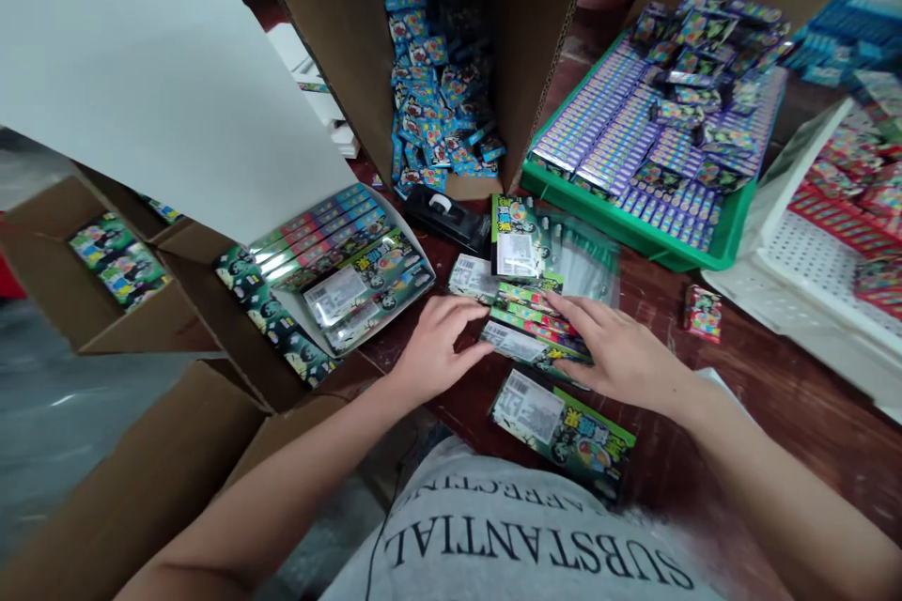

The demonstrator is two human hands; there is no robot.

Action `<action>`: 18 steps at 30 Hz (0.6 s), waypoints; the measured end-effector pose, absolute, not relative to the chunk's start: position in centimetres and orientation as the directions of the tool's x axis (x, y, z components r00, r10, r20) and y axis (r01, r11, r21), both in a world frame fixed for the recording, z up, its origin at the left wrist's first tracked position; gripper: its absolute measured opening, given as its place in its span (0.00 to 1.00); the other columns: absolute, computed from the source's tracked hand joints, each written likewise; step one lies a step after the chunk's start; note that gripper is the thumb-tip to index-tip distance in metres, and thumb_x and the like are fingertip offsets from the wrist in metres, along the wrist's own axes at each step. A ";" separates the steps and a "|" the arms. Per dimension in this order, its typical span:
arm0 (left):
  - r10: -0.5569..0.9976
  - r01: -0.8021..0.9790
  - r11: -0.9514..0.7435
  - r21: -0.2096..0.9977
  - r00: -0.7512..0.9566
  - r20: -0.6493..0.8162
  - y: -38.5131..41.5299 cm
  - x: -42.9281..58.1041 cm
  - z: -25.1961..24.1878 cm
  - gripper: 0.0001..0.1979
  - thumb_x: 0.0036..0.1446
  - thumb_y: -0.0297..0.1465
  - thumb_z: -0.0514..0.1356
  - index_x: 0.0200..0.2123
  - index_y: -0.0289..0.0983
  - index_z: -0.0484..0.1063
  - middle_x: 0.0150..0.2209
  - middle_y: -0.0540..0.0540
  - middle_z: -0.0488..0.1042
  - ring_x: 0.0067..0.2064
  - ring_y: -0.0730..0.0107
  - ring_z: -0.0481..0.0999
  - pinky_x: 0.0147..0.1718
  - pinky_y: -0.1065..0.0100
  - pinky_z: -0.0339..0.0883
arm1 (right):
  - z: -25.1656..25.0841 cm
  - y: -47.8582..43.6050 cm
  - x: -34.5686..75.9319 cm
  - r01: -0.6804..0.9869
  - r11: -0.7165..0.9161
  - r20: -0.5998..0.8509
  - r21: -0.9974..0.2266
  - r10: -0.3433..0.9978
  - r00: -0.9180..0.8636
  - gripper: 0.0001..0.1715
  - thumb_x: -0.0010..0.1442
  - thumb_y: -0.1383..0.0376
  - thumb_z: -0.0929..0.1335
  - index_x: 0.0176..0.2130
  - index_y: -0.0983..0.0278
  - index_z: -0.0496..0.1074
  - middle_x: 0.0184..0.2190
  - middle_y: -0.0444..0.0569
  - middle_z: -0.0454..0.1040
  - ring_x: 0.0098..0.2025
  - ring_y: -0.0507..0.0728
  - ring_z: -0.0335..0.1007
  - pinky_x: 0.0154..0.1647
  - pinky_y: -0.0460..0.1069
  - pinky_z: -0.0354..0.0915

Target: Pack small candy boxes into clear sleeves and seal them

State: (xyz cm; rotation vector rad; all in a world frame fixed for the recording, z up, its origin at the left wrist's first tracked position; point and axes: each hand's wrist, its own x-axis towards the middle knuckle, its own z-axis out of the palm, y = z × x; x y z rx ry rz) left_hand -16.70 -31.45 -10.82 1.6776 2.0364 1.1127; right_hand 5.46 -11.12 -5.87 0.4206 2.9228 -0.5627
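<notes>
My left hand (pixel 435 346) and my right hand (pixel 614 352) rest on either side of a small stack of flat green printed packets (pixel 530 324) on the dark wooden table (pixel 775 385). The fingers of both hands curl against the stack's ends and grip it. One more green packet (pixel 564 427) lies just in front of the stack, near my shirt. Behind the stack stands another green packet (pixel 514 235) on a pile of clear sleeves (pixel 588 263).
A white box (pixel 345 277) with packed packets sits at left beside brown cartons (pixel 119 300). A tall carton (pixel 437 84) holds blue packs. A green tray (pixel 725 244) holds purple packs. A black tape dispenser (pixel 447 216), a small red pack (pixel 703 312) and a white tray (pixel 810 254) are nearby.
</notes>
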 end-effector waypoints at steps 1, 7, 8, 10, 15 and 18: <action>0.923 0.679 0.039 0.733 -0.305 0.234 -31.4 -16.4 -10.9 0.23 0.61 0.36 0.67 0.57 0.43 0.68 0.50 0.44 0.74 0.52 0.58 0.73 0.53 0.54 0.69 | -5.9 -11.1 5.5 0.299 0.887 -0.184 -0.352 0.248 -0.951 0.48 0.64 0.55 0.67 0.74 0.58 0.44 0.66 0.58 0.64 0.62 0.69 0.67 0.60 0.64 0.67; 0.948 0.607 -0.011 0.795 -0.245 0.201 -31.2 -15.9 -10.9 0.13 0.61 0.30 0.67 0.49 0.42 0.74 0.39 0.48 0.75 0.41 0.66 0.74 0.44 0.62 0.70 | -5.7 -10.5 6.2 0.266 0.875 -0.210 -0.404 0.194 -0.958 0.53 0.63 0.48 0.69 0.74 0.55 0.41 0.67 0.58 0.63 0.63 0.70 0.65 0.61 0.66 0.67; 0.950 0.605 -0.039 0.795 -0.225 0.218 -31.3 -15.9 -10.8 0.11 0.61 0.31 0.67 0.48 0.41 0.74 0.40 0.48 0.75 0.41 0.67 0.74 0.42 0.64 0.71 | -5.6 -10.3 6.3 0.250 0.871 -0.211 -0.422 0.174 -0.962 0.56 0.61 0.44 0.70 0.75 0.56 0.42 0.67 0.59 0.62 0.64 0.71 0.65 0.61 0.67 0.66; 0.940 0.627 -0.143 0.766 -0.156 0.303 -31.7 -16.0 -10.5 0.08 0.64 0.30 0.64 0.46 0.41 0.73 0.40 0.47 0.75 0.39 0.70 0.75 0.38 0.67 0.71 | -5.3 -9.9 6.6 0.210 0.853 -0.200 -0.479 0.127 -0.972 0.60 0.58 0.39 0.70 0.74 0.58 0.43 0.68 0.61 0.61 0.65 0.72 0.63 0.63 0.67 0.65; 0.740 0.765 -0.561 0.316 0.292 0.606 -32.7 -16.2 -10.5 0.05 0.64 0.26 0.61 0.42 0.41 0.71 0.36 0.50 0.79 0.36 0.70 0.77 0.32 0.67 0.66 | -5.5 -8.6 7.0 0.219 0.804 -0.195 -0.553 0.130 -0.972 0.43 0.68 0.46 0.63 0.72 0.60 0.50 0.67 0.59 0.64 0.63 0.67 0.68 0.62 0.62 0.68; 0.713 0.828 -0.540 0.154 0.352 0.607 -32.6 -16.5 -12.0 0.04 0.63 0.26 0.61 0.38 0.42 0.70 0.35 0.52 0.80 0.35 0.72 0.77 0.30 0.67 0.62 | -6.1 -8.3 6.9 0.250 0.792 -0.215 -0.557 0.154 -0.965 0.36 0.70 0.49 0.62 0.70 0.59 0.56 0.63 0.58 0.68 0.60 0.65 0.72 0.58 0.61 0.71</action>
